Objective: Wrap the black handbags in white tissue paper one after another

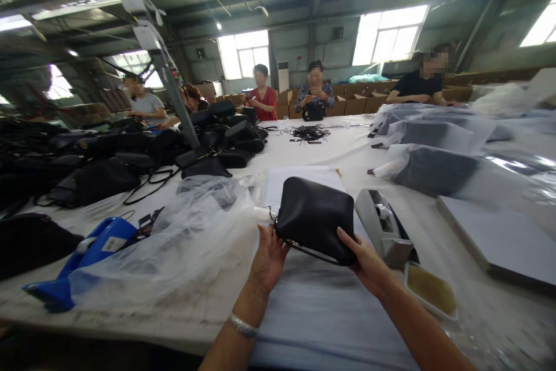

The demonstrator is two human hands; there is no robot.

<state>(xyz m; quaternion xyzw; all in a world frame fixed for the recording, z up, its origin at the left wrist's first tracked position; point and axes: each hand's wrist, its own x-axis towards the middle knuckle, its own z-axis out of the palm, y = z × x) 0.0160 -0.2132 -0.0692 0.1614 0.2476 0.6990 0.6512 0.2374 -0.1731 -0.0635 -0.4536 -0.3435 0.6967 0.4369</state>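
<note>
A small black handbag [319, 215] is held up between my two hands over the white table. My left hand [268, 255] grips its lower left corner, near a thin black cord hanging at that edge; part of the grip is hidden by the bag. On the right, my right hand [365, 258] has its thumb on the bag's face and its fingers behind it. White sheets of paper [321, 313] lie beneath. Just right of the bag stands a grey tape dispenser [382, 226], with a shallow dish of yellowish stuff [430, 289] in front of it.
Clear plastic bags [174, 249] and a blue plastic tool [98, 249] lie to the left. Black handbags [108, 177] are heaped beyond. At right are wrapped bags [434, 168] and a stack of white board [499, 238]. Several people work at the far side, near a metal post [174, 90].
</note>
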